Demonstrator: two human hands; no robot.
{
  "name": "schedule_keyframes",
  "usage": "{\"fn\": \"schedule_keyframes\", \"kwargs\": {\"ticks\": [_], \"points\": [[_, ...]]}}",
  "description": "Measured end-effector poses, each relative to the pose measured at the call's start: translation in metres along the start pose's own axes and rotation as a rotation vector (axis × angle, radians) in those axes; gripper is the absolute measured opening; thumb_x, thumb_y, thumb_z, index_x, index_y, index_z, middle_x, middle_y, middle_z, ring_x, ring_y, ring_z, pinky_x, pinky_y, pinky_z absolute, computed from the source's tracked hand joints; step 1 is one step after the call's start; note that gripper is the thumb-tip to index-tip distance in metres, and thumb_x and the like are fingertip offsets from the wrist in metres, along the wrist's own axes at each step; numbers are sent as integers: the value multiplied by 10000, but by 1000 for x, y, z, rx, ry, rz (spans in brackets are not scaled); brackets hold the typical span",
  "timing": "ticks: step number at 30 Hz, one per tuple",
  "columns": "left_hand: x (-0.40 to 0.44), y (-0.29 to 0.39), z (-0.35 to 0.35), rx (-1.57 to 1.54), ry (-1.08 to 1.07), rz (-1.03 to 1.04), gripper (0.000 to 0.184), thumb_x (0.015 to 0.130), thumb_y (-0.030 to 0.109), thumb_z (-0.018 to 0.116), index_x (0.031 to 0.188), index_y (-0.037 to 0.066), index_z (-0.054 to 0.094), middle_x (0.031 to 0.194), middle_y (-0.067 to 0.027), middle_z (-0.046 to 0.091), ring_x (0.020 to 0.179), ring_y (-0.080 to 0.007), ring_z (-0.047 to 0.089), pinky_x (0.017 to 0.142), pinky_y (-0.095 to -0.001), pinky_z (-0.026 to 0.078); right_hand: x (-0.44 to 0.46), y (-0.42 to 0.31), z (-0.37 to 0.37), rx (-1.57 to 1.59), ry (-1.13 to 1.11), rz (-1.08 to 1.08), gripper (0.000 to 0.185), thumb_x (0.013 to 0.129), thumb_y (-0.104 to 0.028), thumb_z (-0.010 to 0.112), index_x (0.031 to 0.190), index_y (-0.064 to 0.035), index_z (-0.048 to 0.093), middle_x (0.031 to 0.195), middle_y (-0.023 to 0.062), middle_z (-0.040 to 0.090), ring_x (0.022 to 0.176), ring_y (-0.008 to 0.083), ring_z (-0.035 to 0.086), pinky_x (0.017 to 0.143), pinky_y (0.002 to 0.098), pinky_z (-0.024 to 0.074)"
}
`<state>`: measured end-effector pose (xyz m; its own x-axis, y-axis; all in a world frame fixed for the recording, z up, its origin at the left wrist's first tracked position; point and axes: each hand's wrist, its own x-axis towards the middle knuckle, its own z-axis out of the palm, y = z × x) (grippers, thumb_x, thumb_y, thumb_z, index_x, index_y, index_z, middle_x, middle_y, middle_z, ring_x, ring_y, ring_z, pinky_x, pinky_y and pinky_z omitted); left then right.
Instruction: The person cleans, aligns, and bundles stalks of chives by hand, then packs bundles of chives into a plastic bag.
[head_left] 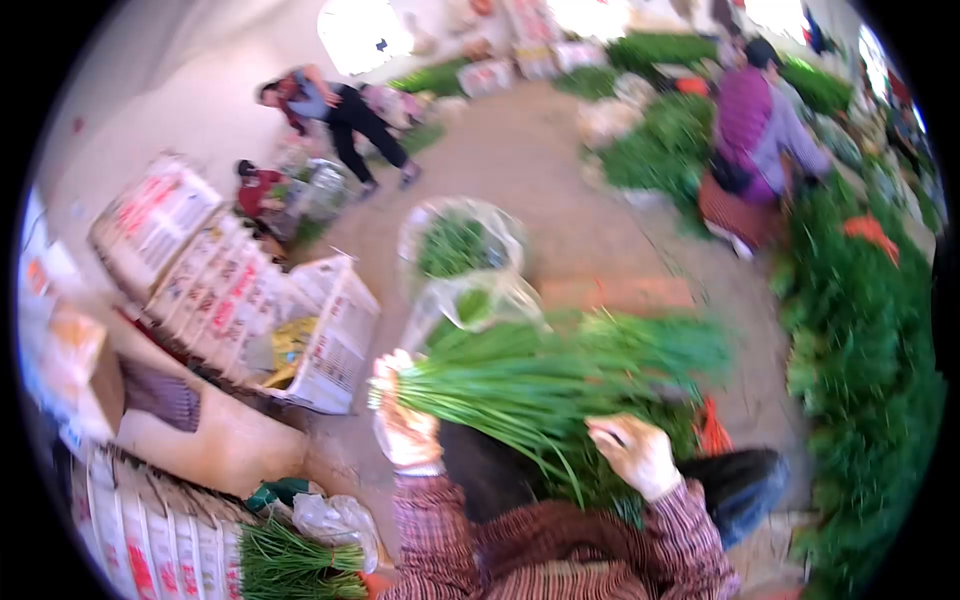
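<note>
Closed narrowly around the pale ends of 1 bundle of green stalks (490, 392) is the left hand (405, 430), as my head view shows. Held at that end alone, the bundle could shed outer stalks, since its leafy side fans loose and some droop between the hands. It spreads from the left grip toward the right hand (640, 455), whose fingers curl; through blur I cannot tell whether they pinch anything. Beyond the bundle sits a clear bag (520, 298).
</note>
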<state>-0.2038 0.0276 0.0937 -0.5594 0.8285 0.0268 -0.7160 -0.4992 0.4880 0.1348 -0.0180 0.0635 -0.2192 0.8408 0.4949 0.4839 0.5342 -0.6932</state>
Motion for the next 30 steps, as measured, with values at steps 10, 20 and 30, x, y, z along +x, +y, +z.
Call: {"fn": "schedule_keyframes", "kwargs": {"ticks": [10,20,30], "points": [[-77,-84,44,321,-254,-131,207,967,66,668,1146,-1,586,1047,-131,715,973,-212,686,943,-345,540,17,-23,-13,-340,-174,-156,1108,771,-632,765,1504,71,323,1439,296,484,1316,441,494,1109,497,382],[-133,-136,32,242,-291,-291,229,965,16,659,1177,-21,581,1117,-122,710,1083,-185,688,987,-306,526,-5,2,43,-498,131,-164,965,729,-349,821,1489,4,341,1443,248,474,1329,391,479,1134,529,339],[-144,-145,26,226,-246,-321,324,973,124,619,1274,15,571,1220,-100,649,1159,-250,632,1011,-385,517,-5,10,45,-273,106,-4,770,860,-317,721,1489,18,429,1019,234,682,926,393,665,818,490,524]]}}
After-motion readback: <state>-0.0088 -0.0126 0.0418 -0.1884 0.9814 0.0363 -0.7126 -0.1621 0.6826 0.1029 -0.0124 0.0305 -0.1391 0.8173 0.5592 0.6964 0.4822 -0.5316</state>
